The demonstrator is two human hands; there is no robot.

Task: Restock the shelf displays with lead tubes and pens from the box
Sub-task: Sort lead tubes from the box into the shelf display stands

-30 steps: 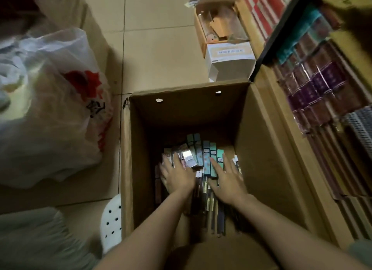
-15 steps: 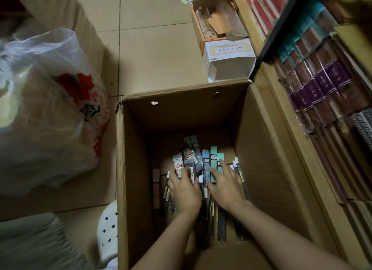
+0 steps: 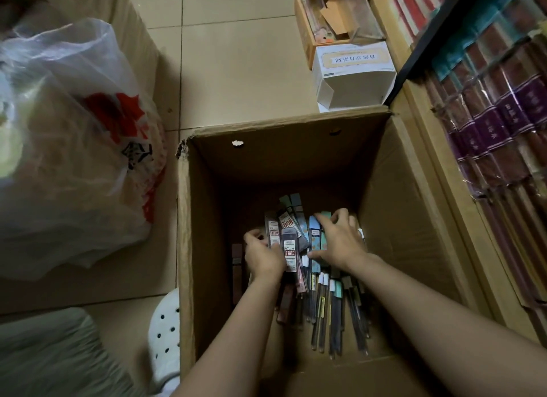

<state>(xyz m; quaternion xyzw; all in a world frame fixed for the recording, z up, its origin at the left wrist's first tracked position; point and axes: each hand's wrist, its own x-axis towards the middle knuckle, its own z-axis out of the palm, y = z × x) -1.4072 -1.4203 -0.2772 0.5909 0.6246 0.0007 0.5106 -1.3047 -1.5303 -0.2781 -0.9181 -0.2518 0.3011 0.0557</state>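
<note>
From the head view, both arms reach down into a deep cardboard box (image 3: 207,248) standing on the tiled floor (image 3: 236,71) just beside the shelf displays (image 3: 488,115) on the right. The stock lies in a loose heap on the box bottom: flat lead tubes (image 3: 299,219) with printed labels toward the far wall, slim pens (image 3: 325,302) fanned toward the near wall. The left hand (image 3: 263,257) has its fingers curled round a small bundle of lead tubes, the labelled one (image 3: 289,253) standing up against its thumb side, so this grip is closed on stock. The right hand (image 3: 340,242) lies over the teal and blue packs (image 3: 314,234), fingers bent and spread, thumb out toward the centre of the heap; it seems to be raking or gathering, and whether it has truly pinched anything I cannot tell. To do this step well, I would square the tubes into one aligned stack before lifting, labels facing one way, so they slide into the display without re-sorting. Keeping tubes and pens in separate handfuls should save time at the shelf. The box walls are tall, so lift straight up and clear of the rim; a loose bundle would likely shed pieces on the way. A white plastic bag (image 3: 68,148) and a small white carton (image 3: 352,74) sit nearby on the floor.
</note>
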